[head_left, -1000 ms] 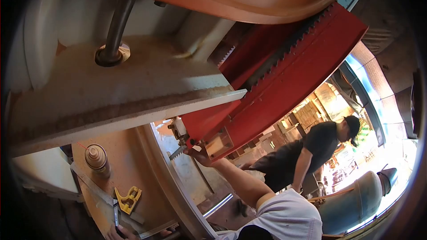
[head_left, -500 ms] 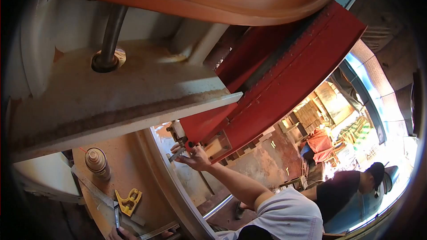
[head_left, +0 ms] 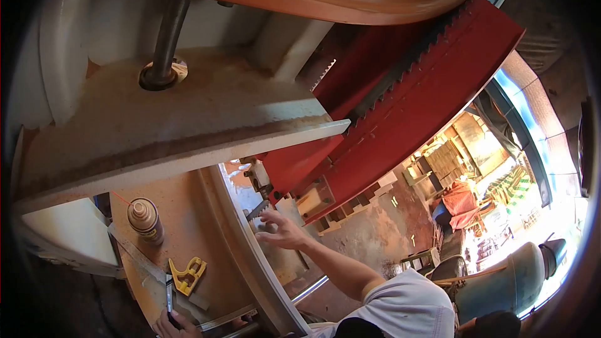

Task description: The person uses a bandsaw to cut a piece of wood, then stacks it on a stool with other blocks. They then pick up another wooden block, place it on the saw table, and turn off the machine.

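My right hand (head_left: 283,231) reaches out from a white sleeve, fingers apart and holding nothing. Just beyond its fingertips is a short stretch of toothed saw blade (head_left: 258,209), below a metal guide block (head_left: 258,178). At the bottom edge, my left hand (head_left: 177,327) is partly cut off, its fingers closed around the lower end of a slim blue-and-silver tool (head_left: 169,294). Beside that tool lies a yellow combination square head (head_left: 186,275) on the dusty brown surface (head_left: 200,231). A spray can (head_left: 145,219) with a red straw stands farther up.
A large orange wheel (head_left: 282,0) crosses the top, with a red blade guard (head_left: 407,106) sloping beneath it. The pale machine frame (head_left: 188,131) juts across the middle left. Wooden blocks (head_left: 357,206) lie beyond the guard. A blue-green cylindrical machine (head_left: 501,281) stands at right.
My right hand has let go of the blade by the guide block and drawn back slightly, its fingers spreading. The person in dark clothing at right has bent down or moved mostly out of view.
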The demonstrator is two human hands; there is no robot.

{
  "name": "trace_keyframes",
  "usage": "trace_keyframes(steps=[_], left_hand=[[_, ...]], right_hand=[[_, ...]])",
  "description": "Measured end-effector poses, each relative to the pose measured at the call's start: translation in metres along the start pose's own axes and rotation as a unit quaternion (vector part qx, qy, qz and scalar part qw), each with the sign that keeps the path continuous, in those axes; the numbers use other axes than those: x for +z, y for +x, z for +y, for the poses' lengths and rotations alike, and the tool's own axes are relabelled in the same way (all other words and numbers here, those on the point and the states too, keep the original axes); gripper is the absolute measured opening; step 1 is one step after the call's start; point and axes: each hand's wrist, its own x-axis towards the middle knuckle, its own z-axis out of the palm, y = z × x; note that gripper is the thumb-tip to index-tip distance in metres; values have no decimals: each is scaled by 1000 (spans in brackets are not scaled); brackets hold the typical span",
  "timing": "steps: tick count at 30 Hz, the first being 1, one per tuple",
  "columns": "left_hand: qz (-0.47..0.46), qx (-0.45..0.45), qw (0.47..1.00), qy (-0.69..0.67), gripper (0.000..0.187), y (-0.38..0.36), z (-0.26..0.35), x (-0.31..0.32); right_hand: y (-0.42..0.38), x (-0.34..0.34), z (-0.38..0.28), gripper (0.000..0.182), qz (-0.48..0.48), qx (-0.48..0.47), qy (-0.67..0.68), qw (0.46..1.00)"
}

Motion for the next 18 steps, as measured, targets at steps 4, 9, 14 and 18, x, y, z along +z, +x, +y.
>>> trace_keyframes(steps=[4, 9, 14, 18], left_hand=[[-8, -3, 1000, 2, 26, -1, 0, 0], [-3, -5, 1000, -3, 25, -3, -2, -2], [13, -7, 1000, -12, 24, -3, 0, -3], [27, 5, 999, -20, 23, -2, 0, -5]], right_hand=[[4, -7, 29, 70, 0, -65, 96, 993], [8, -14, 41, 68, -9, -85, 155, 984], [4, -20, 37, 67, -59, -80, 149, 984], [1, -36, 10, 63, -66, -70, 154, 983]])
